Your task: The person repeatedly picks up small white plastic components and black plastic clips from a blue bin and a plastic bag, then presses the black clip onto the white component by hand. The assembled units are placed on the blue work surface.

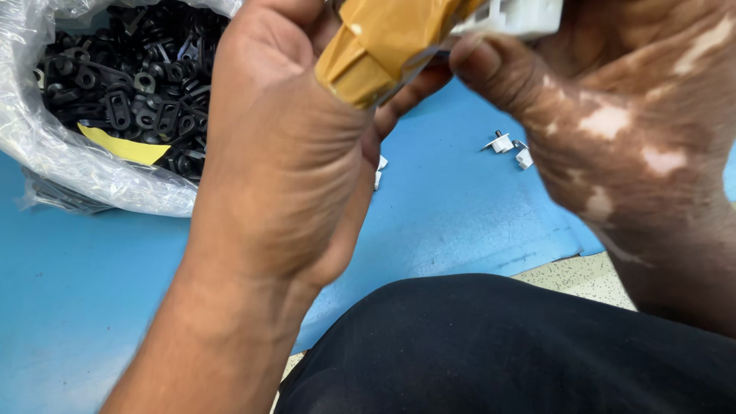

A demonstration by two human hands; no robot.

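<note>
My left hand (284, 146) is raised close to the camera, its thumb wrapped in tan tape (376, 46), and it pinches a white plastic part (510, 15) at the top edge of the head view. My right hand (613, 130) grips the same white part from the right, fingertips meeting the left thumb. Most of the part is cut off by the frame's top.
A clear plastic bag (46, 146) of several small black plastic pieces (138, 84) with a yellow slip sits at upper left on a blue mat (445, 222). Small white parts (510, 146) lie on the mat. My dark-trousered knee (498, 345) fills the bottom right.
</note>
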